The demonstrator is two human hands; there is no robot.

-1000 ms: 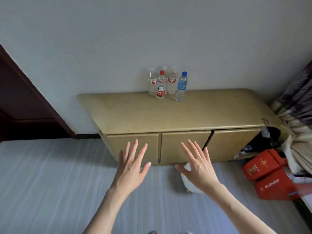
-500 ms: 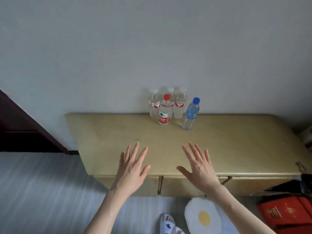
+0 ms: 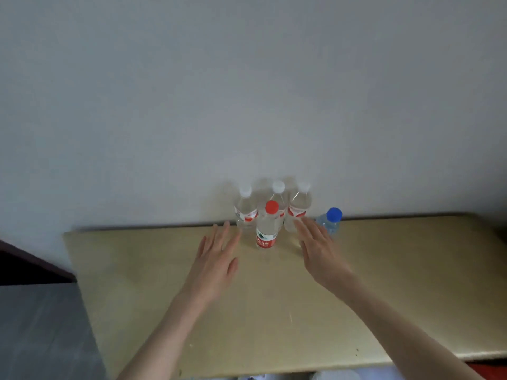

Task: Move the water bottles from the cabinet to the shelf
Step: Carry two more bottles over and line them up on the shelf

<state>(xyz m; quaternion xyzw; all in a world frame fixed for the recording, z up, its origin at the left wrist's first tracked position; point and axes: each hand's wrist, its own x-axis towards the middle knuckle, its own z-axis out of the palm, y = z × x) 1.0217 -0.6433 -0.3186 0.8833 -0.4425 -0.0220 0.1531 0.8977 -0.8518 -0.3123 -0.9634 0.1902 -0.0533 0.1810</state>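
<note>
Several water bottles stand upright at the back of the yellow cabinet top (image 3: 397, 283), against the wall. A red-capped bottle (image 3: 266, 229) is in front; three white-capped bottles (image 3: 246, 208) stand behind it; a blue-capped bottle (image 3: 330, 222) is at the right. My left hand (image 3: 216, 260) is flat with fingers spread, just left of the red-capped bottle, fingertips close to the leftmost white-capped one. My right hand (image 3: 318, 249) is spread too, partly covering the blue-capped bottle and the base of the right white-capped bottle (image 3: 299, 207). Neither hand holds anything. No shelf is in view.
A plain white wall (image 3: 247, 91) rises right behind the bottles. A dark door frame (image 3: 24, 264) and grey floor (image 3: 41, 338) lie to the left of the cabinet. The cabinet's front edge runs along the bottom of the view.
The view has come closer and risen over the cabinet top. Both hands have reached forward from the front edge to the bottles, staying spread.
</note>
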